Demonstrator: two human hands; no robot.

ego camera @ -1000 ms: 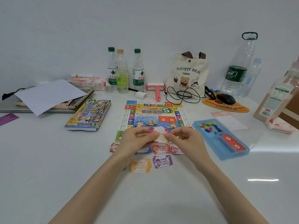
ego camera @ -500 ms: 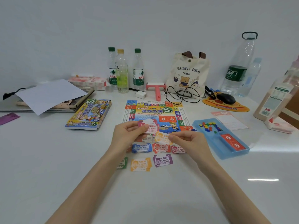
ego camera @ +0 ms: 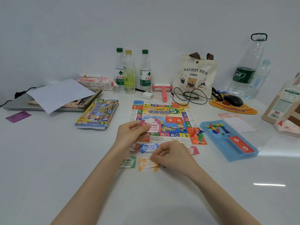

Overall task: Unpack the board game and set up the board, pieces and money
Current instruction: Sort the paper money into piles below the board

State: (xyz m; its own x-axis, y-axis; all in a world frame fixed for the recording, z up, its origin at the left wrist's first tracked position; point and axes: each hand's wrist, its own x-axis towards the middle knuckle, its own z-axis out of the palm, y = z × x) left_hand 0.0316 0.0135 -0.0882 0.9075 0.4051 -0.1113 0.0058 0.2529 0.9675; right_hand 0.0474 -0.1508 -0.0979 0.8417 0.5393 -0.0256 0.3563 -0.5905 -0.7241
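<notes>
Pinched between my left hand's (ego camera: 129, 133) thumb and curled fingers is a small stack of pink notes (ego camera: 152, 127), held up over the near-left part of the board (ego camera: 164, 112). My right hand (ego camera: 172, 155) is curled too, with the fingertips down on the far right corner of the orange pile (ego camera: 146, 165). It seems to be pinching the top note there, though I cannot tell whether it has let go.

A second ago both hands met at the stack. Then the right drew off an orange note, and now it has dropped to the near row. I take it the money is being sorted by colour, with the stack in my left hand not yet dealt out.

The board lies open at the middle of the tabletop. Between its near edge and mine lie the other piles: green notes (ego camera: 128, 162) left of the orange, blue notes (ego camera: 147, 147) in the row behind, and more pink ones (ego camera: 193, 150) to the right. Some pieces (ego camera: 198, 135) stand on the board's near right corner, and more (ego camera: 215, 128) sit in the blue tray (ego camera: 230, 157) to the right. The box (ego camera: 97, 114) rests to the left of the board.
</notes>
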